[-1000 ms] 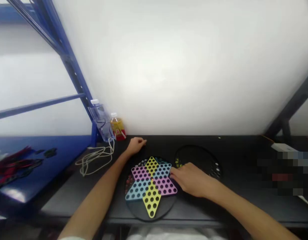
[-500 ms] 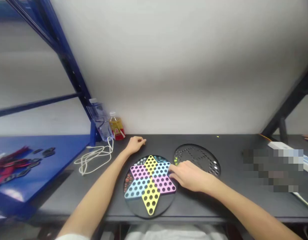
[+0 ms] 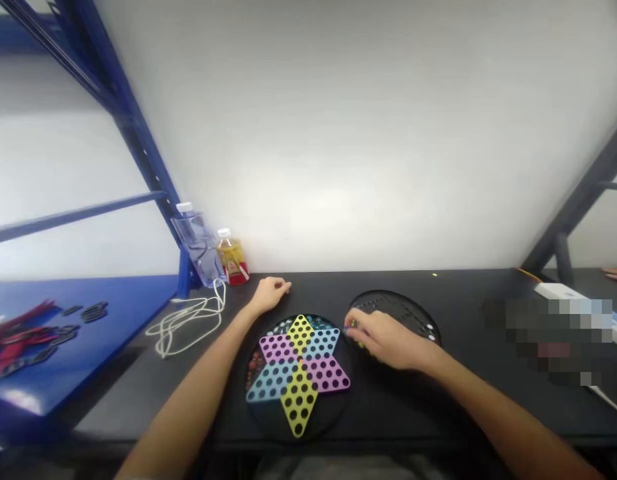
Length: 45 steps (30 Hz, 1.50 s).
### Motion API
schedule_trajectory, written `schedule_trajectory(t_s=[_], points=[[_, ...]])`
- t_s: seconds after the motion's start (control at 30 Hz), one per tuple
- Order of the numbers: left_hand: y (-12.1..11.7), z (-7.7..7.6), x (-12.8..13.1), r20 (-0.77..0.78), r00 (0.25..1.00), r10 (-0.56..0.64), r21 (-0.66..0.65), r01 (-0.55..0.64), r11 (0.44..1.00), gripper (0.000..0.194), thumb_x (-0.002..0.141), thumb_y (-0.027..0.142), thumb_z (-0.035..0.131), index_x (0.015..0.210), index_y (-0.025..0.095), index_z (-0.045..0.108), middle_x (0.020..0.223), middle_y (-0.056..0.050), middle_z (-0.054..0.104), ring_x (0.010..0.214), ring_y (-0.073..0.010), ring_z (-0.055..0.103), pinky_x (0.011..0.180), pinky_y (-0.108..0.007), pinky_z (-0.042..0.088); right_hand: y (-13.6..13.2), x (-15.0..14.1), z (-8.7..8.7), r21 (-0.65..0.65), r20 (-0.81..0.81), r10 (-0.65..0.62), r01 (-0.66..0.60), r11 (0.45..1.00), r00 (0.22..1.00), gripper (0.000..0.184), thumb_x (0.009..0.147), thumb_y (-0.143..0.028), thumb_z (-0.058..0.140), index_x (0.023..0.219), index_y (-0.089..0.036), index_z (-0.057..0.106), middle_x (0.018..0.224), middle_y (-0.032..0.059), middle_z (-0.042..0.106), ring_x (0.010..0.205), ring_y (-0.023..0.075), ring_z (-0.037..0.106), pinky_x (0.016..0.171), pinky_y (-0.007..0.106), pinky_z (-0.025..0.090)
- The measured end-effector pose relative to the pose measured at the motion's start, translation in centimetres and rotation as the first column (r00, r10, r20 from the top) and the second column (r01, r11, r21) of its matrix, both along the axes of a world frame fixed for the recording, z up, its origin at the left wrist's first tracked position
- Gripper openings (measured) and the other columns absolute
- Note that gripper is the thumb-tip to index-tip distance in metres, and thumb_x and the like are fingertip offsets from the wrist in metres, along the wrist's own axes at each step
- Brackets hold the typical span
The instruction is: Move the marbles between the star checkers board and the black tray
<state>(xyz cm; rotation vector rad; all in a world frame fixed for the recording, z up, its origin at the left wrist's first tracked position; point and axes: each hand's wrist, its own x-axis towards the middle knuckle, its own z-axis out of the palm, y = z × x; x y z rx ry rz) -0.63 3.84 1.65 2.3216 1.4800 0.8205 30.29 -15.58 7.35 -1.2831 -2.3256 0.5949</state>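
The right hand [image 3: 388, 341] has moved from the star board [image 3: 299, 373] to the black round board [image 3: 408, 313], fingers [image 3: 358, 321] pinched around small yellow marbles [image 3: 353, 324]; the left hand [image 3: 271, 293] rests loosely curled, empty.

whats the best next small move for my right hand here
Probably lower the marbles your right hand seems to pinch into the nearest holes of the black perforated disc, since the fingertips are right at its edge and the left hand is resting apart.

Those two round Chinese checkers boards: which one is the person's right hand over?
The plain black board lies under the right hand. The other board is set apart by the coloured star on top.
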Motion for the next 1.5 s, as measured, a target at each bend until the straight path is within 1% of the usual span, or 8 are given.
schedule_trajectory(t_s=[0.07, 0.17, 0.37, 0.6, 0.77, 0.87, 1.1, 1.5], points=[[0.0, 0.0, 0.0, -0.002, 1.0, 0.001, -0.003, -0.001, 1.0, 0.044, 0.084, 0.052, 0.048, 0.066, 0.017, 0.069, 0.061, -0.003, 0.065, 0.059, -0.0159, 0.055, 0.06, -0.025, 0.039, 1.7, 1.8, -0.2, -0.159, -0.402, -0.104, 0.042, 0.986, 0.91, 0.025, 0.092, -0.044, 0.05, 0.099, -0.02, 0.055, 0.059, -0.0043, 0.053, 0.049, 0.0103, 0.044, 0.051, 0.023, 0.033], [0.2, 0.0, 0.1, 0.0, 1.0, 0.004, -0.012, -0.004, 1.0, 0.045, 0.083, 0.053, 0.048, 0.066, 0.017, 0.069, 0.06, -0.003, 0.065, 0.059, -0.016, 0.055, 0.06, -0.026, 0.039, 4.0, 4.3, -0.9, -0.325, -0.823, -0.276, -0.014, 0.945, 0.496, 0.025, 0.089, -0.045, 0.053, 0.097, -0.021, 0.052, 0.048, -0.0119, 0.028, 0.037, 0.0063, 0.017, 0.04, 0.02, 0.017], [0.4, -0.1, 0.0, 0.018, 1.0, 0.015, -0.003, -0.015, 1.0, 0.044, 0.082, 0.053, 0.05, 0.065, 0.018, 0.069, 0.06, -0.002, 0.065, 0.059, -0.0157, 0.055, 0.061, -0.025, 0.04, 6.6, 7.2, -2.7, -0.424, -0.905, -0.412, -0.145, 0.894, 0.111, 0.021, 0.086, -0.04, 0.052, 0.08, -0.02, 0.05, 0.05, -0.0103, 0.027, 0.036, 0.0062, 0.013, 0.035, 0.02, 0.016], [0.4, 0.0, -0.1, 0.009, 1.0, 0.001, -0.019, -0.001, 1.0, 0.043, 0.083, 0.052, 0.05, 0.065, 0.018, 0.069, 0.059, -0.002, 0.064, 0.057, -0.0154, 0.054, 0.06, -0.025, 0.039, 7.4, 6.4, -4.4, -0.457, -0.821, -0.434, 0.027, 0.889, 0.371, 0.042, 0.087, -0.054, 0.049, 0.065, -0.021, 0.037, 0.051, -0.008, 0.033, 0.036, 0.0048, 0.015, 0.036, 0.02, 0.011], [0.3, 0.1, 0.0, -0.016, 1.0, 0.011, -0.004, -0.011, 1.0, 0.044, 0.083, 0.052, 0.049, 0.065, 0.018, 0.069, 0.058, -0.002, 0.063, 0.057, -0.0154, 0.054, 0.06, -0.026, 0.038, 6.9, 5.6, -4.7, -0.084, -0.485, -0.371, 0.381, 0.921, 0.792, 0.051, 0.088, -0.059, 0.043, 0.057, -0.02, 0.037, 0.052, -0.0039, 0.034, 0.048, 0.0094, 0.028, 0.047, 0.024, 0.021], [0.3, 0.1, 0.0, -0.026, 1.0, 0.002, -0.007, -0.002, 1.0, 0.045, 0.084, 0.053, 0.048, 0.065, 0.018, 0.068, 0.058, -0.001, 0.063, 0.057, -0.0157, 0.054, 0.06, -0.025, 0.039, 6.7, 5.6, -4.7, 0.071, -0.257, -0.369, 0.399, 0.914, 0.893, 0.054, 0.091, -0.057, 0.036, 0.054, -0.019, 0.036, 0.052, -0.0033, 0.033, 0.052, 0.0106, 0.03, 0.052, 0.025, 0.023], [0.6, -0.1, 0.0, -0.031, 0.999, 0.016, 0.0, -0.016, 1.0, 0.045, 0.083, 0.054, 0.048, 0.066, 0.018, 0.069, 0.06, -0.002, 0.065, 0.059, -0.0159, 0.055, 0.062, -0.025, 0.04, 6.2, 5.6, -4.3, 0.143, 0.107, -0.227, 0.211, 0.967, 0.968, 0.052, 0.095, -0.052, 0.035, 0.06, -0.018, 0.053, 0.062, 0.0026, 0.058, 0.059, 0.0151, 0.05, 0.063, 0.026, 0.033], [0.7, -0.2, 0.0, -0.016, 1.0, -0.001, 0.012, 0.001, 1.0, 0.043, 0.083, 0.052, 0.049, 0.065, 0.018, 0.069, 0.06, -0.002, 0.065, 0.058, -0.0156, 0.055, 0.062, -0.026, 0.039, 5.2, 3.7, -3.3, 0.176, 0.487, -0.306, 0.251, 0.952, 0.818, 0.048, 0.099, -0.049, 0.028, 0.094, -0.015, 0.062, 0.092, 0.014, 0.069, 0.087, 0.0239, 0.065, 0.075, 0.03, 0.039]])
